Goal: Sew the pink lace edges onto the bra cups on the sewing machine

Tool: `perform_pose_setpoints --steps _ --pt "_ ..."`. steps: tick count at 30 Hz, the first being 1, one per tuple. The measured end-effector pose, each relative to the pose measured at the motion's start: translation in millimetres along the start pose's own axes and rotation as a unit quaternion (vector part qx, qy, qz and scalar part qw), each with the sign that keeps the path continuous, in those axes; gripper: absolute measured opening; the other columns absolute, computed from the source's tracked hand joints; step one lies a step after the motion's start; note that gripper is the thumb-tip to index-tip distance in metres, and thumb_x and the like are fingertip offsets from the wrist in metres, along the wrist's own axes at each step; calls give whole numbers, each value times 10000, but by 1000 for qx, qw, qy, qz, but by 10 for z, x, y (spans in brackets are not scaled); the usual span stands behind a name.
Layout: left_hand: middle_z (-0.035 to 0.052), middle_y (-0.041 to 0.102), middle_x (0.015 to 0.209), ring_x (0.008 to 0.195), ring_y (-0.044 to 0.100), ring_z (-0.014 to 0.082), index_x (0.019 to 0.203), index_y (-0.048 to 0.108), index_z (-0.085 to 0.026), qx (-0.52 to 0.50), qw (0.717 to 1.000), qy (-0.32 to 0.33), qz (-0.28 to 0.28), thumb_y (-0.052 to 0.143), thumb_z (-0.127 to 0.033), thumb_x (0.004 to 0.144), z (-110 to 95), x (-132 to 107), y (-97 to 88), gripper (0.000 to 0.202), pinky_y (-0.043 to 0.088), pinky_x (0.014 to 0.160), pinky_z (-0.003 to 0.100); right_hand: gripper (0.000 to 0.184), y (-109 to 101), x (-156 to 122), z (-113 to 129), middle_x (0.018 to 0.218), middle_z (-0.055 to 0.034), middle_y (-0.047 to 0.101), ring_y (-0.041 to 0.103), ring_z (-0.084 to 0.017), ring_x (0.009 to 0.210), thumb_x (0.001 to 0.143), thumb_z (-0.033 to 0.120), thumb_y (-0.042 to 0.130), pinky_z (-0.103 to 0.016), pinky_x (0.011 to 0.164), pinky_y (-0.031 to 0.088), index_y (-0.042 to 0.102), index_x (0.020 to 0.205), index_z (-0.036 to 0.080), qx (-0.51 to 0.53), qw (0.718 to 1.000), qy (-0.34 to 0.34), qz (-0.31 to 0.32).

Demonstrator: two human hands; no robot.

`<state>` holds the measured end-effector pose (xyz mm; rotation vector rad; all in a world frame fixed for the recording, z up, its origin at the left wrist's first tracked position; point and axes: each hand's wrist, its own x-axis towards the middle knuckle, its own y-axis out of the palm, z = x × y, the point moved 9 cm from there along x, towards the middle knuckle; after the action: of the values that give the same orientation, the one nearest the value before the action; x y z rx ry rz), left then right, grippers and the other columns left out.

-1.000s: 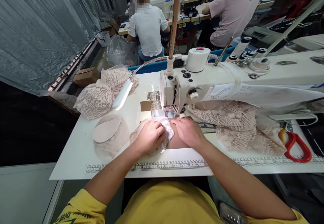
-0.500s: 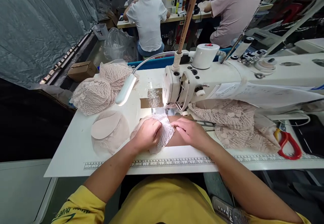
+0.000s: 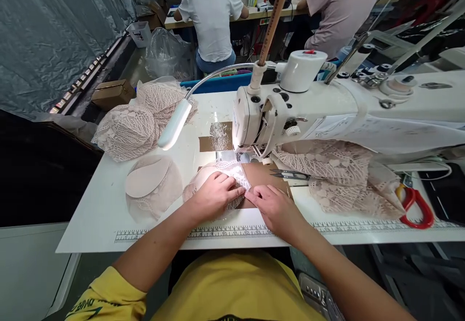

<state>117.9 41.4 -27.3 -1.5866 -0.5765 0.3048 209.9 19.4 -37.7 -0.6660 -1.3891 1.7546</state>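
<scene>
A pale pink lace piece (image 3: 229,167) lies in front of the sewing machine's needle area, on a brown patch of the table. My left hand (image 3: 214,196) rests over it, thumb and forefinger closing on its right edge. Almost touching those fingertips, my right hand (image 3: 273,207) pinches the same edge from the right. The hands hide the lower part of the lace. Just above stands the white sewing machine (image 3: 250,117), its presser foot behind the lace. Thread snips (image 3: 290,174) lie right of the needle area, beyond my right hand.
Left are a round sheer piece (image 3: 154,205) and lace stacks (image 3: 127,129). A lamp (image 3: 176,123) leans over the table. More lace (image 3: 337,171) and red-handled scissors (image 3: 417,209) lie right. A ruler strip (image 3: 160,235) follows the front edge. Two people sit at machines ahead.
My left hand has spread further right across the lace, and my right hand has shifted slightly down. Their fingertips have come together at the lace's right edge. The view has shifted slightly.
</scene>
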Motion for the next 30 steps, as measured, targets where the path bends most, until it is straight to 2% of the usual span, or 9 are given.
perform_pose_setpoints --steps 4,14,18,23,27,30 --pt "77 593 924 815 500 210 1280 532 -236 21 1000 -4 20 488 -172 874 -7 9 20 413 362 768 367 413 -1 0 -6 889 -65 594 456 -187 778 829 35 419 -283 721 368 614 1163 181 7 1000 -4 -2" --pt "74 579 893 814 493 212 1245 570 -211 9 1000 -15 17 529 -176 831 -1 19 14 418 362 774 366 431 -47 -2 -50 910 -69 603 508 -178 802 826 19 395 -276 717 397 616 1164 173 47 999 -8 -5" --pt "80 582 911 830 500 216 1226 587 -223 4 1000 -21 7 523 -175 844 2 24 -6 390 381 783 370 456 -57 50 -149 953 -82 612 535 -178 810 849 23 359 -280 713 409 594 1214 163 30 999 25 -10" --pt "123 571 1175 990 517 244 1218 596 -198 -19 1000 -6 -21 496 -172 856 -9 23 -21 377 420 807 372 454 26 122 -138 921 -87 605 531 -196 802 811 15 411 -292 690 392 613 1192 155 -31 998 32 37" --pt "113 495 1362 956 530 240 1281 542 -162 -5 1000 -13 -9 489 -157 829 13 21 23 456 443 769 365 445 21 139 -130 905 -75 598 528 -187 793 813 10 412 -284 686 374 619 1174 167 -39 997 38 48" --pt "120 478 1392 938 533 245 1300 525 -147 5 1000 -26 -2 503 -165 806 35 27 38 494 451 755 365 432 31 133 -141 888 -70 596 524 -180 773 820 10 410 -279 670 358 622 1160 172 -42 997 44 48"
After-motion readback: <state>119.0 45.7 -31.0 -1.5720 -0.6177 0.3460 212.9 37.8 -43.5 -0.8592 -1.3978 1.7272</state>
